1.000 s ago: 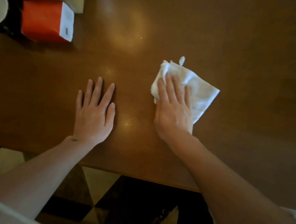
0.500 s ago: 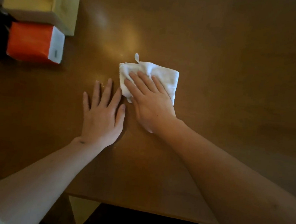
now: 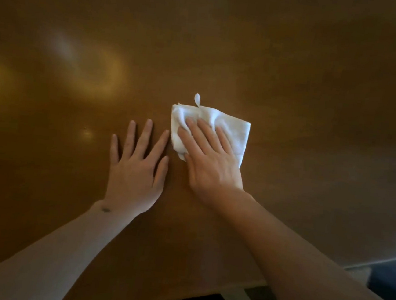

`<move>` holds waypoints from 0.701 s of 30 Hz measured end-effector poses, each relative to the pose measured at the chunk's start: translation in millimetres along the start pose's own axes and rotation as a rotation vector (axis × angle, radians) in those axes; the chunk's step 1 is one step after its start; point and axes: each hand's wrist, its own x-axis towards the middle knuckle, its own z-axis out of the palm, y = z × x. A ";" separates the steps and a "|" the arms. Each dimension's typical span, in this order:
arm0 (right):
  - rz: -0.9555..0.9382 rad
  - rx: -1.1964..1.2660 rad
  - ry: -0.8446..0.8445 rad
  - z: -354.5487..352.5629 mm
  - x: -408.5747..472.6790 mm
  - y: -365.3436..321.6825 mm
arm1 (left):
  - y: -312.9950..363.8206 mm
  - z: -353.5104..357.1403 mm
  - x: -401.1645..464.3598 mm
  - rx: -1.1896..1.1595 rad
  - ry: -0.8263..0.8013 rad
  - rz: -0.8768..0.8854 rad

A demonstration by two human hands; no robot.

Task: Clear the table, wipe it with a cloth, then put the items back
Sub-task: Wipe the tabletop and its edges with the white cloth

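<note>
A folded white cloth (image 3: 231,126) lies flat on the brown wooden table (image 3: 296,87), near its middle. My right hand (image 3: 209,158) presses down on the cloth with its fingers spread over it, covering the near half. Just left of it, my left hand (image 3: 136,165) rests palm down on the bare wood, fingers apart, its index finger almost touching the cloth's left edge. The items taken off the table are out of view.
The table's near edge (image 3: 239,285) runs along the bottom, with dark floor below it. The right edge shows at the lower right, beside a dark blue surface (image 3: 393,280). Light glare marks the wood at the left.
The right hand slid the cloth left toward the left hand. The view has since shifted, so the wooden box and the orange box at the upper left are out of frame.
</note>
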 end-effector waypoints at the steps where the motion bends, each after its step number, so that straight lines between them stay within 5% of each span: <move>1: 0.030 0.013 0.016 -6.4 -17.1 27.3 | 25.8 2.8 8.0 -0.002 -0.005 0.010; 11: 0.420 0.066 0.113 -54.0 -134.0 216.0 | 166.2 14.0 81.5 0.029 -0.048 0.164; 21: 0.509 0.069 0.210 -57.6 -146.2 262.0 | 204.1 39.9 100.8 0.144 -0.011 0.131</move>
